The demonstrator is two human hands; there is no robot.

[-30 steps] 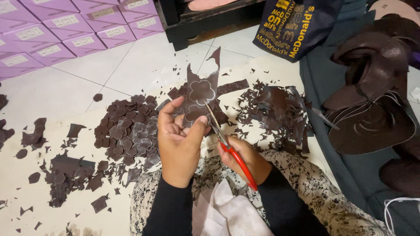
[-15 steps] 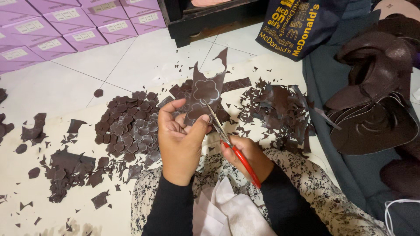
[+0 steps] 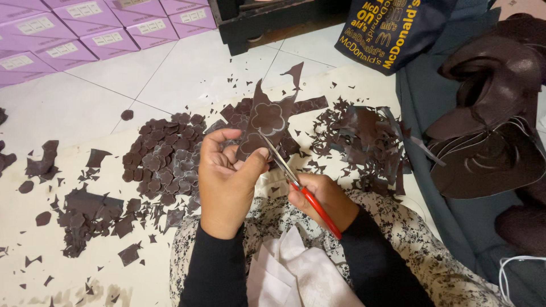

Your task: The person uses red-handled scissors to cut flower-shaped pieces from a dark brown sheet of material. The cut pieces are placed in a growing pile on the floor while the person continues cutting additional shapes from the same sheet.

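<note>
Two bare hands worked over the lap, much as they had a second before. The left hand (image 3: 227,182) pinched a dark brown sheet piece (image 3: 266,122) between thumb and curled fingers, holding it upright above the floor, with a pale flower outline drawn on it. The right hand (image 3: 325,200) stayed wrapped around the red handles of the scissors (image 3: 296,183), fingers closed on the grip, and the blades met the lower edge of the piece beside the left thumb. Against the earlier frames, the piece sat turned slightly, its flower outline a little more to the right, while both hands had barely shifted. Left of the hands lay a heap of cut brown flowers (image 3: 165,162) on the pale floor, and jagged offcuts (image 3: 364,142) lay to the right. Purple boxes (image 3: 85,28) lined the far left edge, and larger dark sheets (image 3: 489,131) were stacked at the right.
</note>
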